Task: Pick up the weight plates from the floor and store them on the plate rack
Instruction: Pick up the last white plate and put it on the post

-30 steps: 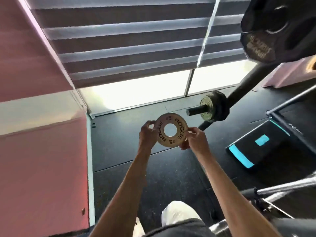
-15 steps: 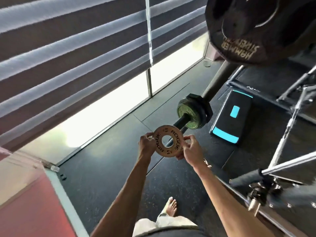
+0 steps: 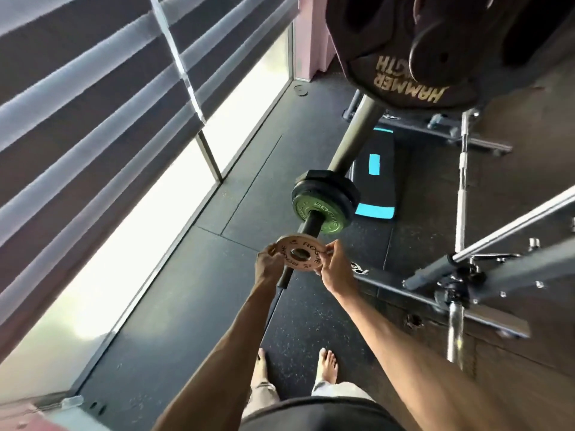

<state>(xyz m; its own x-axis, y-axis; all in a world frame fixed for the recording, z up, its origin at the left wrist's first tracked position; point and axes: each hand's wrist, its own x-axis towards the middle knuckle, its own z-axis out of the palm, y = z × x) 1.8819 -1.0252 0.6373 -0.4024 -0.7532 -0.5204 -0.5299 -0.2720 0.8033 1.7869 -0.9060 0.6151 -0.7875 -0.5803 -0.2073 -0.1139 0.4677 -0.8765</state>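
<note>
The small tan plate (image 3: 299, 256) looks matt and smooth with black printed lettering, while the green plate (image 3: 323, 213) at its one o'clock has a dull painted sheen. The floor (image 3: 193, 306) is matt, dark, pale-speckled, rubber-like matting. The upright bar (image 3: 460, 188) at three o'clock is glossy bare metal.

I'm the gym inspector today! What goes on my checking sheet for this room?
Surface: dark rubber floor mats.
Job's things: small tan plate held at the rack peg; green plate already loaded farther up; big black plate above.
Clutter: black-and-teal step, silver bars.
Hands: left hand and right hand pinch the tan plate's edges.
Cables: nothing seen.
Surroundings: striped window blinds; bare feet on the floor.
</note>
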